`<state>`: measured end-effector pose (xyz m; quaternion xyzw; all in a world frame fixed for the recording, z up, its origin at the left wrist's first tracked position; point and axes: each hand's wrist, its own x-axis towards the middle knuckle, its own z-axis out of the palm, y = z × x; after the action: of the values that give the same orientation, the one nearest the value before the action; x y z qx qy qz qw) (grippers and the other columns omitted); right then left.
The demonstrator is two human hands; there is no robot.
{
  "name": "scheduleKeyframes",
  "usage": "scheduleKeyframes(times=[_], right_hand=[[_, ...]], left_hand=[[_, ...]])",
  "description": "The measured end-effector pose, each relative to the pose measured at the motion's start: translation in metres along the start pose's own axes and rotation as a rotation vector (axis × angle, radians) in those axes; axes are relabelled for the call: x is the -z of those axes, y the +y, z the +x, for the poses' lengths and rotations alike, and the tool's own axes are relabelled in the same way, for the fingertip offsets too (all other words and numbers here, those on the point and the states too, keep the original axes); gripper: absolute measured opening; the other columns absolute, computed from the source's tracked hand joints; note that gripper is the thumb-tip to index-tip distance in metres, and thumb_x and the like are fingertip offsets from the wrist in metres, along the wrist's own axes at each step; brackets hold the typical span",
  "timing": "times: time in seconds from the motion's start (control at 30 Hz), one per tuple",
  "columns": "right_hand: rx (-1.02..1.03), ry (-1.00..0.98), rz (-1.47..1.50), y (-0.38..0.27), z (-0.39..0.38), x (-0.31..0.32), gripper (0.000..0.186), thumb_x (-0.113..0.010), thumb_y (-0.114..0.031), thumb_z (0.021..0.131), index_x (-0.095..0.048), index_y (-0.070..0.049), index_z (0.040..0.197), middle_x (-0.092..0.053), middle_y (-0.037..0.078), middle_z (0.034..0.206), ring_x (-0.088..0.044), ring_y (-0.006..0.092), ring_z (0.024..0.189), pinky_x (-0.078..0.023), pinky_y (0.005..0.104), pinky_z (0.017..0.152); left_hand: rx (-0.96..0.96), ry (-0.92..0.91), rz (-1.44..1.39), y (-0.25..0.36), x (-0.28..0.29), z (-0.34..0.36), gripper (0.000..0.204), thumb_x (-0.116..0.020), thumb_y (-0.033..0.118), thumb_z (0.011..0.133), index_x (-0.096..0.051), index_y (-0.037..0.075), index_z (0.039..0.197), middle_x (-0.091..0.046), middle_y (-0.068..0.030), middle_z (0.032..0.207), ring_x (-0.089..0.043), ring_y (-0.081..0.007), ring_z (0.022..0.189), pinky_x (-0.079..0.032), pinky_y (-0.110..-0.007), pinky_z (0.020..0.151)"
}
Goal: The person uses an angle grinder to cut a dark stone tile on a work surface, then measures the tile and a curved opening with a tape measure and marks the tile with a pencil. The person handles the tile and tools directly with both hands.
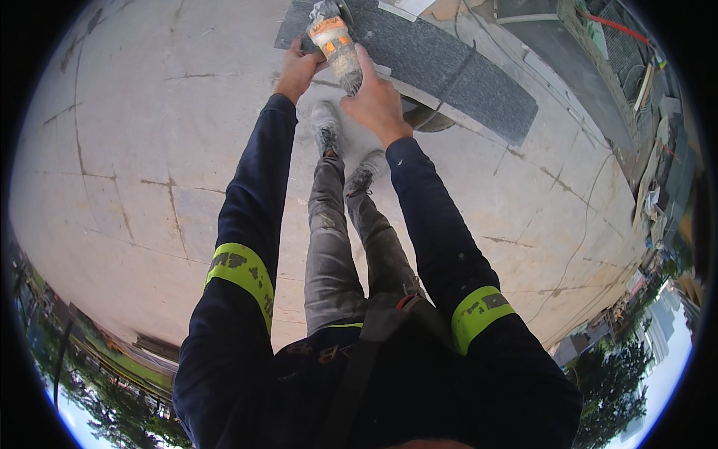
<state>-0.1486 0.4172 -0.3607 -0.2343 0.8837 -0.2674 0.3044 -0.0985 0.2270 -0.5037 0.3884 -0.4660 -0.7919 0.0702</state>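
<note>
**Dusty grinder being held at a grey slab**

An orange and grey grinder (338,49) is being held over the left part of a long grey slab (486,93). The slab is being crossed by a dark cord (456,78), and a dark round thing (430,118) is being partly hidden under it. Dusty shoes (325,123) are being kept close by. The grinder's back end is being gripped by the right hand (374,105). The left hand (298,71) is being held beside it, fingers bent; its grip cannot be told. Both arms are being stretched forward.
</note>
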Motion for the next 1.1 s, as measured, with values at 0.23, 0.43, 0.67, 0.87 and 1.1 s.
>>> scheduleKeyframes(times=[0.23,0.43,0.67,0.87,1.1], right_hand=[[0.027,0.006,-0.021,-0.003,0.022,-0.004,0.105,-0.077,-0.020,0.075,-0.026,-0.021,0.167,-0.075,0.029,0.110,-0.072,0.0499,0.104,-0.058,0.0510,0.093],[0.016,-0.010,-0.031,-0.009,0.024,-0.001,0.106,-0.079,-0.021,0.075,-0.026,-0.020,0.167,-0.075,0.030,0.112,-0.072,0.0496,0.106,-0.058,0.0511,0.095],[-0.052,-0.023,-0.042,-0.004,-0.030,0.009,0.106,-0.080,-0.021,0.077,-0.025,-0.022,0.168,-0.076,0.024,0.110,-0.073,0.0465,0.104,-0.058,0.0530,0.091],[-0.038,-0.032,0.000,-0.008,-0.018,0.013,0.107,-0.076,-0.019,0.075,-0.024,-0.022,0.168,-0.074,0.029,0.115,-0.071,0.0496,0.110,-0.055,0.0525,0.099],[0.008,-0.008,-0.021,-0.005,0.010,0.002,0.106,-0.077,-0.021,0.074,-0.026,-0.021,0.167,-0.075,0.029,0.114,-0.071,0.0503,0.107,-0.057,0.0522,0.095]], left_hand=[[-0.039,0.005,0.012,0.004,-0.006,-0.006,0.089,-0.070,-0.014,0.086,-0.021,-0.010,0.161,-0.065,-0.0203,0.111,-0.075,-0.0311,0.100,-0.068,-0.039,0.090],[-0.055,0.023,0.039,0.001,-0.004,-0.002,0.090,-0.071,-0.012,0.086,-0.021,-0.011,0.161,-0.065,-0.0194,0.109,-0.075,-0.0311,0.099,-0.068,-0.039,0.088],[-0.024,0.019,0.029,0.001,-0.001,0.000,0.091,-0.068,-0.013,0.088,-0.015,-0.009,0.163,-0.064,-0.0254,0.124,-0.074,-0.0322,0.106,-0.067,-0.039,0.089],[-0.041,-0.006,-0.041,0.000,-0.002,0.001,0.094,-0.069,-0.013,0.088,-0.012,-0.010,0.163,-0.064,-0.0251,0.124,-0.074,-0.0329,0.106,-0.067,-0.039,0.090],[-0.071,-0.015,-0.071,-0.001,-0.007,-0.001,0.087,-0.068,-0.015,0.088,-0.020,-0.009,0.160,-0.063,-0.0240,0.122,-0.074,-0.0330,0.104,-0.068,-0.041,0.090]])
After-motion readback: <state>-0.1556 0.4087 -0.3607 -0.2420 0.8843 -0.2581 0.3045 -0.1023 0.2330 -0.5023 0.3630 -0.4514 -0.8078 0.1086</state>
